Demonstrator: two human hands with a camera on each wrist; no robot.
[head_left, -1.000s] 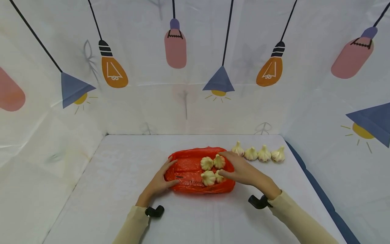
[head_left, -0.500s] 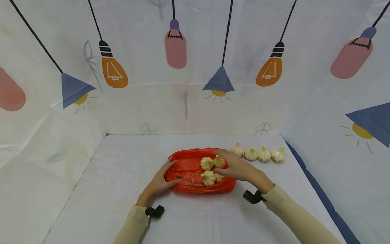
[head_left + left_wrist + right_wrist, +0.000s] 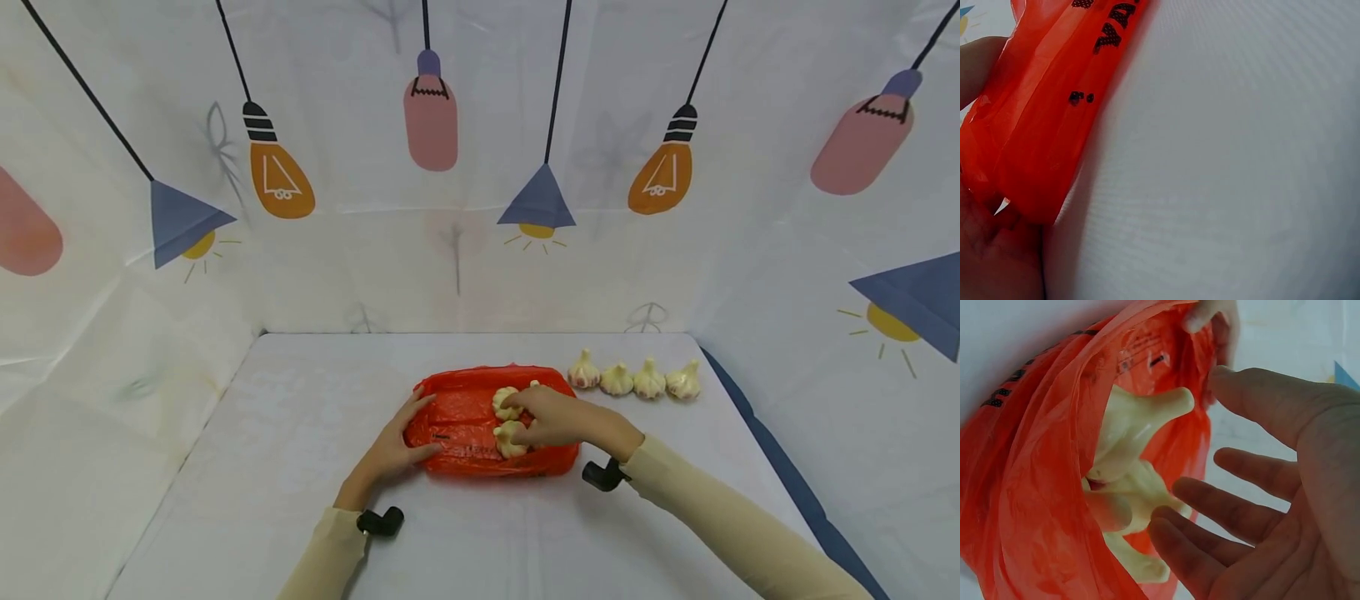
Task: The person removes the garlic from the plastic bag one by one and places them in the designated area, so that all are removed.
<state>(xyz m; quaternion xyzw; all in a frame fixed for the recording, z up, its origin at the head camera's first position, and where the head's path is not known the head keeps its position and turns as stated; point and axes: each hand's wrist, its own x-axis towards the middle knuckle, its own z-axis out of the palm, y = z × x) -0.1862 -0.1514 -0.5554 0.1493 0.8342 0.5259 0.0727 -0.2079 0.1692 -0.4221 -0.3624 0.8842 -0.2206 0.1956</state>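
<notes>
Our left hand [image 3: 390,450] flat on the red bag [image 3: 461,425], our right hand [image 3: 558,417] open over the garlic [image 3: 504,402]

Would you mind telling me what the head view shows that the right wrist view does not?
Only the head view shows the row of four garlic bulbs on the white table to the right of the bag, the left hand at the bag's left end, and the lamp-printed backdrop. Only the right wrist view shows how the bag's mouth gapes, with garlic stems pointing out toward the spread fingers. Both show the red plastic bag, the garlic in the bag and the right hand reaching among it.
</notes>
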